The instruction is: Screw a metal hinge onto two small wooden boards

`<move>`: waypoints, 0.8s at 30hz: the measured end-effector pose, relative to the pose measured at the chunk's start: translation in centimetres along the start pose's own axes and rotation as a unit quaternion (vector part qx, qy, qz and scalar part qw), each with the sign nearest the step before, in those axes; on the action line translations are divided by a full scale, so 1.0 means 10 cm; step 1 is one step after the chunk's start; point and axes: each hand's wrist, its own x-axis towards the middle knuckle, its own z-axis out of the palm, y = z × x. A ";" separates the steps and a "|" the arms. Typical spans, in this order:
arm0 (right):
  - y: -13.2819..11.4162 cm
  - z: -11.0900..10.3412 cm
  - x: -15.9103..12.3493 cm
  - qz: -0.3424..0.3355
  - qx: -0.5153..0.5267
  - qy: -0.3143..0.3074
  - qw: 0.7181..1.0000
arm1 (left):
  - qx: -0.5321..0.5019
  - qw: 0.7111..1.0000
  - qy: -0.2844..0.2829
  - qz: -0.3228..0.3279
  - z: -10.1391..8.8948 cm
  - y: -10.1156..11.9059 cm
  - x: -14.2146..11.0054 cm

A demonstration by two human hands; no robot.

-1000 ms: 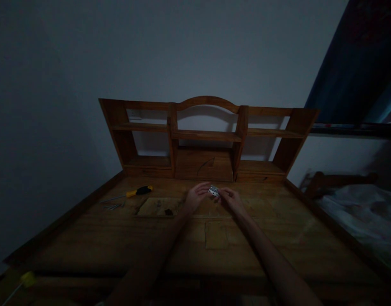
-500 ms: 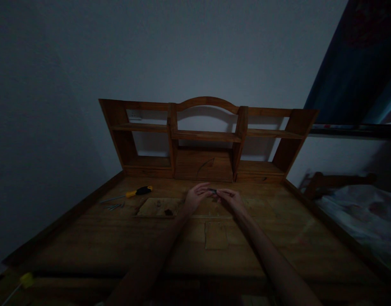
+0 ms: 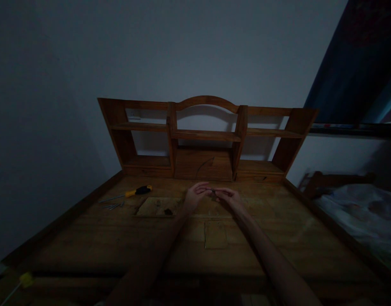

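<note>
Above the middle of the wooden desk [image 3: 169, 250], a small dark piece [image 3: 213, 191] is pinched between both hands; its kind is too small and dim to make out. My left hand [image 3: 195, 196] grips it from the left with fingers closed. From the right, my right hand [image 3: 229, 197] closes thumb and fingertips on its other end. Beneath and beside the hands lie thin wooden boards; one board [image 3: 155, 206] bears a dark spot. A smaller wooden piece [image 3: 216, 236] lies nearer to me.
To the left lies a yellow and black screwdriver [image 3: 139, 191] with several screws [image 3: 112, 206] beside it. A wooden shelf unit [image 3: 206, 135] stands along the back. Another yellow-ended tool [image 3: 26, 279] shows at the lower left. Raised rims [image 3: 329, 219] edge the desk.
The small dark piece has turned between my fingertips and shows less of its length. Both hands stay in nearly the same place.
</note>
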 end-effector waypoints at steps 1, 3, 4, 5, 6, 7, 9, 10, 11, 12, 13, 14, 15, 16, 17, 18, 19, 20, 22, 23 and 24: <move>0.00 0.00 0.00 -0.001 0.000 -0.001 1.000 | -0.001 1.000 0.002 -0.003 0.00 0.00 0.00; 0.02 -0.01 0.01 -0.002 0.000 -0.004 1.000 | -0.003 1.000 0.006 -0.006 0.00 -0.01 0.00; 0.03 -0.02 0.02 -0.002 0.000 -0.004 1.000 | -0.004 1.000 0.008 -0.006 0.00 -0.01 0.00; 0.04 -0.03 0.03 -0.004 0.000 -0.003 1.000 | -0.004 1.000 0.008 -0.005 0.00 -0.02 0.00; 0.05 -0.04 0.03 -0.005 0.002 -0.001 1.000 | -0.005 1.000 0.009 -0.005 0.00 -0.02 0.00; 0.06 -0.04 0.04 -0.007 0.004 0.002 1.000 | -0.006 1.000 0.009 -0.005 0.01 -0.02 0.00; 0.08 -0.06 0.06 -0.009 0.008 0.007 1.000 | -0.010 1.000 0.009 -0.006 0.01 -0.02 0.00; 0.09 -0.06 0.06 -0.010 0.009 0.008 1.000 | -0.011 1.000 0.010 -0.006 0.01 -0.02 0.00; 0.09 -0.06 0.06 -0.010 0.008 0.008 1.000 | -0.010 1.000 0.011 -0.006 0.01 -0.02 0.00; 0.09 -0.06 0.07 -0.011 0.007 0.008 1.000 | -0.008 1.000 0.013 -0.006 0.01 -0.01 0.00; 0.09 -0.06 0.07 -0.012 0.005 0.007 1.000 | -0.005 1.000 0.015 -0.005 0.01 0.00 0.00; 0.09 -0.06 0.06 -0.013 0.003 0.006 1.000 | -0.002 1.000 0.017 -0.004 0.01 0.01 0.00; 0.09 -0.06 0.06 -0.013 0.001 0.006 1.000 | 0.001 1.000 0.019 -0.004 0.01 0.01 -0.01; 0.09 -0.05 0.06 -0.013 -0.001 0.006 1.000 | 0.004 1.000 0.020 -0.004 0.01 0.02 -0.01; 0.08 -0.05 0.05 -0.013 -0.003 0.006 1.000 | 0.004 1.000 0.020 -0.006 0.01 0.03 -0.01; 0.07 -0.05 0.05 -0.012 -0.005 0.007 1.000 | 0.003 1.000 0.020 -0.008 0.01 0.03 -0.01; 0.06 -0.05 0.05 -0.012 -0.007 0.009 1.000 | 0.001 1.000 0.020 -0.010 0.01 0.03 -0.01; 0.05 -0.04 0.04 -0.012 -0.008 0.011 1.000 | -0.001 1.000 0.018 -0.012 0.01 0.03 -0.01; 0.03 -0.04 0.04 -0.013 -0.012 0.016 1.000 | -0.007 1.000 0.011 -0.013 0.01 0.02 0.00; 0.02 -0.04 0.04 -0.014 -0.014 0.018 1.000 | -0.010 1.000 0.008 -0.013 0.01 0.02 0.00; 0.02 -0.05 0.04 -0.015 -0.016 0.019 1.000 | -0.013 1.000 0.005 -0.013 0.01 0.02 0.00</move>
